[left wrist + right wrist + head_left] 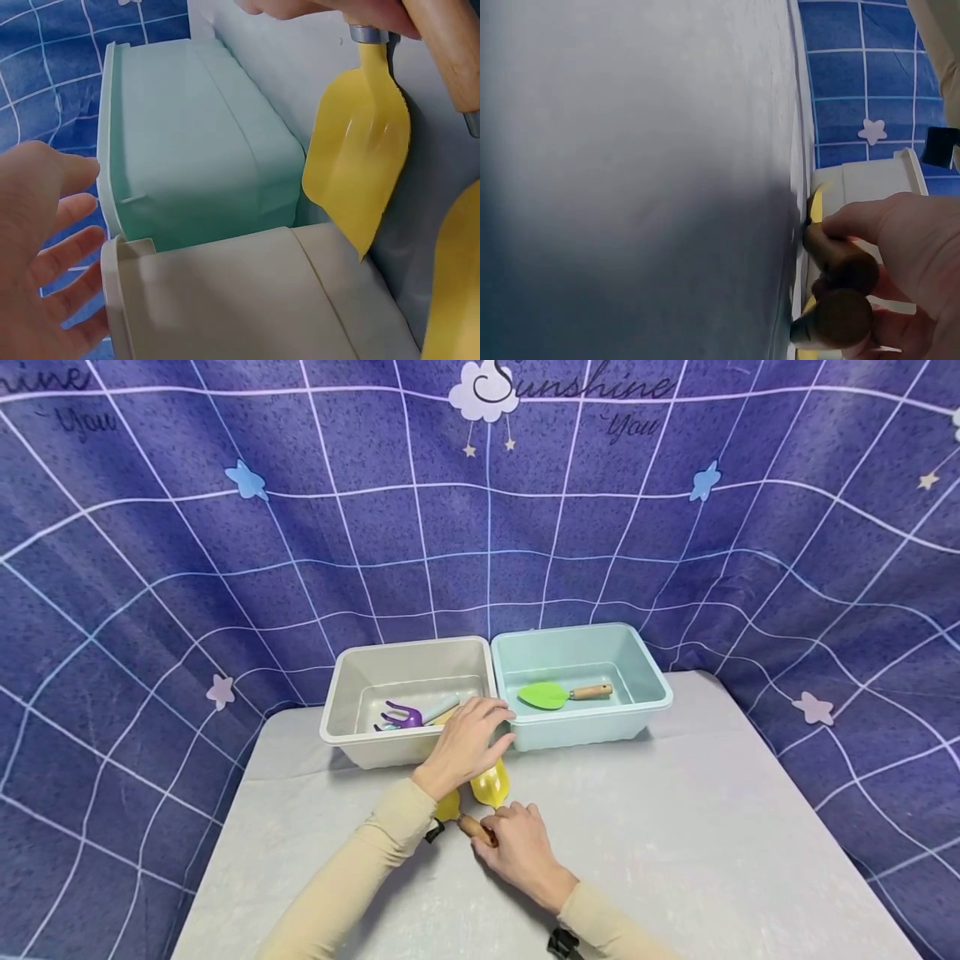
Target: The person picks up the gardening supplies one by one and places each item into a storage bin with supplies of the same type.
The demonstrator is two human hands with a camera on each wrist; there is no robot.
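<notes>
My left hand [468,739] reaches over the front rims where the two bins meet, its fingers spread and slightly bent, holding nothing. In the left wrist view, the fingers [71,266] lie beside the rims; whether they touch is hard to tell. My right hand [521,852] grips a yellow trowel [491,787] by its wooden handle, the blade pointing toward the bins. A second yellow trowel [447,807] lies beside it, partly hidden by the left arm, its wooden handle [474,829] against the right hand. Both handle ends show in the right wrist view; the exact grip on the second is unclear.
A beige bin [390,748] holds a purple hand fork [405,717] and other tools, partly hidden. The pale blue-green bin [585,729] beside it contains a green trowel [543,695]. A grey cloth covers the table [675,843]; a patterned purple curtain [450,527] hangs behind.
</notes>
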